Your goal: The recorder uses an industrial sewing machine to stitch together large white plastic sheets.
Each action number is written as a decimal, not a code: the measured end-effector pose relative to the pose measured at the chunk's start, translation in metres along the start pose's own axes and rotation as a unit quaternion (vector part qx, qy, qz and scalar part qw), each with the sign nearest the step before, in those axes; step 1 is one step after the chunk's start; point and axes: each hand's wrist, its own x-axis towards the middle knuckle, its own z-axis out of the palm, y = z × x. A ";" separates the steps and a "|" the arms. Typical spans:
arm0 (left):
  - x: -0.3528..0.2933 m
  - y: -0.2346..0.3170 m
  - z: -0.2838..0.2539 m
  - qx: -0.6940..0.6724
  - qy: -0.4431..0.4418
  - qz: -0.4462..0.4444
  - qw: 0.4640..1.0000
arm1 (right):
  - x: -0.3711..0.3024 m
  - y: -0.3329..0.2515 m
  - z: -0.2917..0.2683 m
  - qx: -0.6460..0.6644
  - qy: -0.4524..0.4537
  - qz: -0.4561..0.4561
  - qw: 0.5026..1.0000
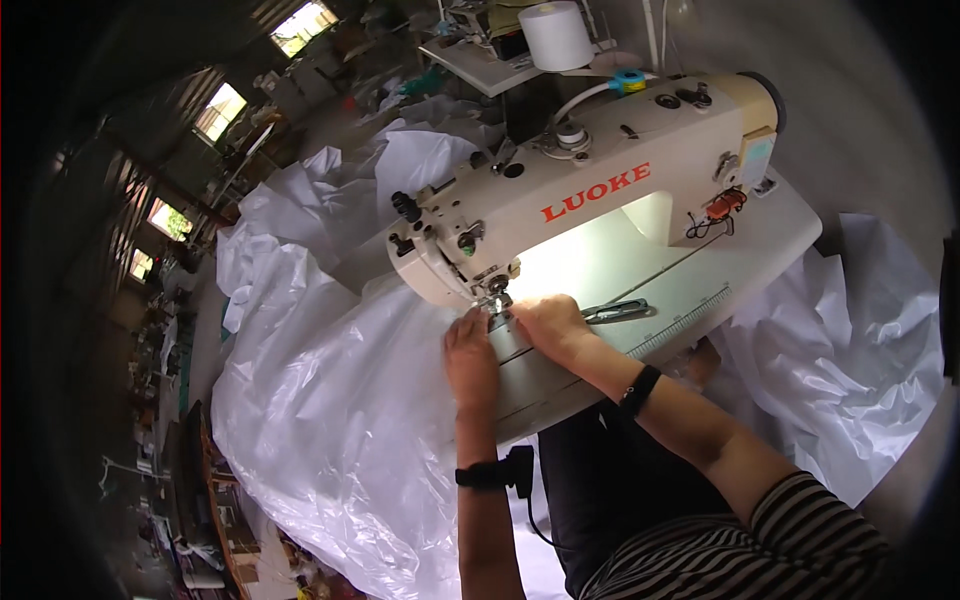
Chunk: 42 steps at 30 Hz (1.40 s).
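White glossy sheeting [320,390] lay bunched left of industrial sewing machine [590,190], reaching needle area; more white sheeting [840,350] heaped right of machine bed [670,284]. Left hand [471,368] lay palm-down beside presser foot [499,300]; couldn't tell whether it pinched sheeting. Right hand [553,326] sat curled just right of foot; grip hidden, couldn't tell. Thread snips [617,311] lay on bed, unused. Sewing looked underway, judging by hands at foot; large bulk seemed left. Finished stitching not discernible.
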 end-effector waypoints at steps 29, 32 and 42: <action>-0.171 -0.054 -0.206 -0.050 -0.127 -0.312 0.940 | -0.176 -0.170 0.130 0.530 -0.327 -0.008 0.782; -0.160 -0.040 -0.236 -0.111 -0.233 -0.362 0.896 | -0.209 -0.117 0.108 0.437 -0.368 0.008 0.821; -0.006 0.016 -0.140 -0.034 -0.206 0.182 0.961 | -0.305 -0.051 -0.010 0.551 -0.500 0.112 0.659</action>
